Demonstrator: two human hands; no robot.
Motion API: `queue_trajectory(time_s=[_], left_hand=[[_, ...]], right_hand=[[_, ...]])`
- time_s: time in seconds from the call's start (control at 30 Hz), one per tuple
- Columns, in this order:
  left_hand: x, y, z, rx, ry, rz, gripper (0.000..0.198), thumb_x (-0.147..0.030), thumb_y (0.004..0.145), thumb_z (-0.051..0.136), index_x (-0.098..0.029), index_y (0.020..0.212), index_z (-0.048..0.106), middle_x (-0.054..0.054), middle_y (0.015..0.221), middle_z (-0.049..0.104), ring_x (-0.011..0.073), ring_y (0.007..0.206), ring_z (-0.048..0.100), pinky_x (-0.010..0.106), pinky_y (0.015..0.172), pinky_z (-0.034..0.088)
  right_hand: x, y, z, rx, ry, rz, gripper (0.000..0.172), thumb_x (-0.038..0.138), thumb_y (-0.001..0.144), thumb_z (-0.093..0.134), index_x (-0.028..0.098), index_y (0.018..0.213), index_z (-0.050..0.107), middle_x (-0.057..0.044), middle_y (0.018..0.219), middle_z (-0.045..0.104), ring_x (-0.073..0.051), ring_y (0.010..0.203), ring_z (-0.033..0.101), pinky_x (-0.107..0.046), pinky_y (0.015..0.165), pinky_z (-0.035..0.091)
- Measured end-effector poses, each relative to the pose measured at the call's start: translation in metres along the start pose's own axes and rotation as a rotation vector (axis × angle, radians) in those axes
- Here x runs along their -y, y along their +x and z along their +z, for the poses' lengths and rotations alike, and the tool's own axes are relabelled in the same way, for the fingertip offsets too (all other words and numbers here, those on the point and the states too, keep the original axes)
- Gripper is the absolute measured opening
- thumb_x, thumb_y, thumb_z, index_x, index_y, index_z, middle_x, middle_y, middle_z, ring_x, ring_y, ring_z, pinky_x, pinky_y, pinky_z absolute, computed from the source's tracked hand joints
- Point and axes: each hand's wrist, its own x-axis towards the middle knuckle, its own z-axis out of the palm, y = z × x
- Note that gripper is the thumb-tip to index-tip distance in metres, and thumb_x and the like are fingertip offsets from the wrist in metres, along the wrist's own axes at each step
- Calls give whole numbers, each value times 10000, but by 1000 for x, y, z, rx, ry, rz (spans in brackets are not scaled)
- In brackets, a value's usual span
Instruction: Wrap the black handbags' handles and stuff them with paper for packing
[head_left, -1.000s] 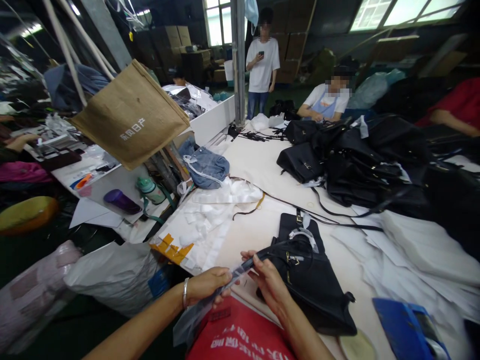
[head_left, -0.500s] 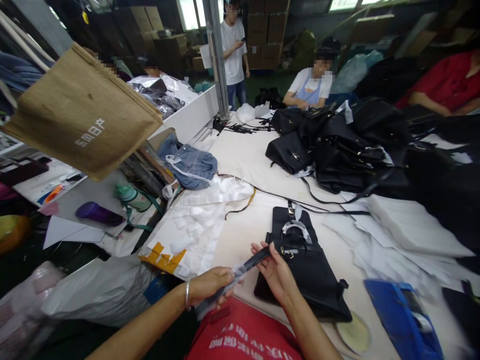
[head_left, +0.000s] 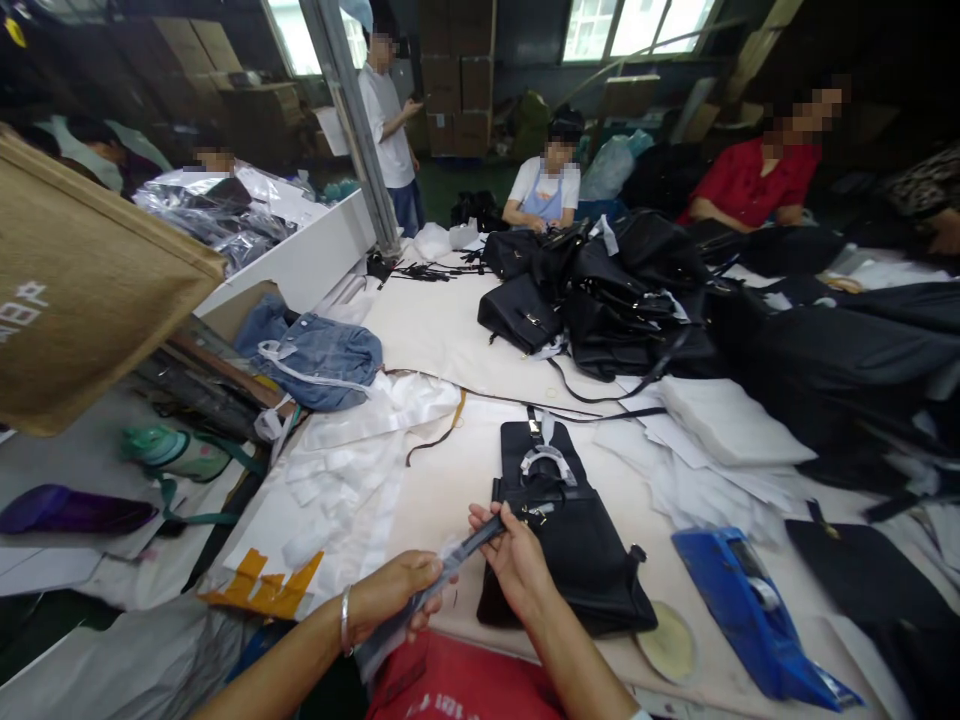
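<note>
A dark strap [head_left: 474, 542], partly inside a clear plastic sleeve, stretches between my two hands over the table's near edge. My left hand [head_left: 396, 592], with a silver bangle at the wrist, is closed round the sleeved part. Its loose plastic end hangs below that hand. My right hand [head_left: 519, 560], palm up, pinches the bare upper end between thumb and fingers. Just beyond it a black handbag [head_left: 589, 560] lies flat on the table, its handle [head_left: 547, 462] wrapped in white material and gold-coloured hardware on its front.
A blue tape dispenser [head_left: 739, 610] and a round yellowish disc [head_left: 666, 640] sit right of the bag. Behind them are white sheets [head_left: 694, 475] and a heap of black bags [head_left: 615, 300]. A denim bag [head_left: 315, 355] lies left, near a metal post [head_left: 352, 120]. Several people are across the table.
The view has swung to the right, so the table's contents sit further left. Both hands keep hold of the strap in much the same pose.
</note>
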Motion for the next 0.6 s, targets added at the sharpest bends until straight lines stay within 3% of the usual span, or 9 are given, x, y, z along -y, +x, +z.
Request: queue_trajectory(time_s=[0.13,0.23,0.37,0.47,0.6], left_hand=[[-10,9,2,10,2,2,459,-573,804,484,-159,1000,514,-35,637,501,59,425,426,197,417,390],[-15,13,2,21,-18,-10,456,-563,806,490,-159,1013,525,-32,646,505,53,423,420,196,417,394],[-19,15,-2,5,-27,-7,462,-547,809,497,-149,1040,540,-30,640,506,57,428,427,201,420,401],[-22,18,-3,-13,-23,-7,466,-551,811,492,-148,1038,543,-31,624,507,67,430,449,211,429,415],[-24,23,1,-11,-4,-17,467,-570,796,499,-149,987,559,-28,619,517,70,426,453,218,433,425]], right_hand=[[-2,-8,5,78,-86,76,367,467,724,680,184,922,556,-112,947,708,-235,862,664,-387,784,492],[16,-10,-5,130,-143,162,359,466,735,674,168,912,576,-105,941,698,-218,841,661,-361,754,500],[41,2,-24,8,-119,119,300,403,699,728,176,820,575,-45,800,681,-149,711,643,-242,595,483],[36,5,-25,-51,-123,87,277,313,646,778,184,752,557,20,664,619,-96,586,584,-183,486,419],[19,-4,-16,51,-245,142,257,330,667,758,174,735,566,22,639,600,-83,561,548,-177,469,405]])
